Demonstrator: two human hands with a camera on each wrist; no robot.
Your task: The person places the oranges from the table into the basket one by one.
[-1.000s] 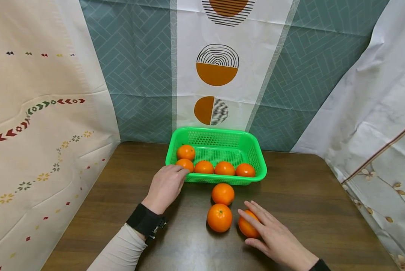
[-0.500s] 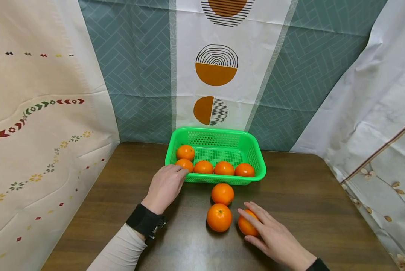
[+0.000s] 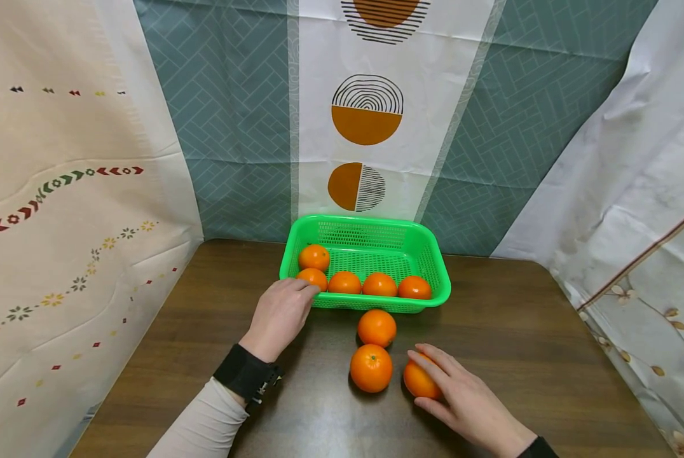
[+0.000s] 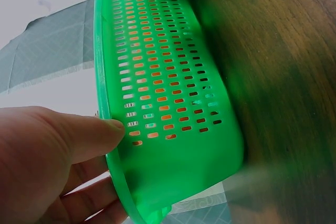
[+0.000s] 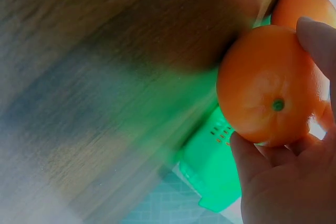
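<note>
My left hand (image 3: 279, 318) grips the near-left rim of a green plastic basket (image 3: 440, 280). In the left wrist view its thumb (image 4: 102, 135) presses the outer wall and its fingers reach over the rim. Several oranges lie in the basket, including one (image 3: 314, 257) at the back left and a row along the front. My right hand (image 3: 468, 401) holds an orange (image 3: 419, 380) on the table. The right wrist view shows that orange (image 5: 262, 85) between thumb and fingers, its green stem end facing the camera.
Between the hands, two loose oranges stand on the brown wooden table (image 3: 502, 312): one (image 3: 376, 328) right before the basket, one (image 3: 371, 368) nearer me. Behind the basket hangs a patterned cloth (image 3: 245, 127), with more cloth on both sides.
My right hand's fingers have drawn in closer around the orange, which has shifted very slightly. The left hand keeps its place on the basket rim.
</note>
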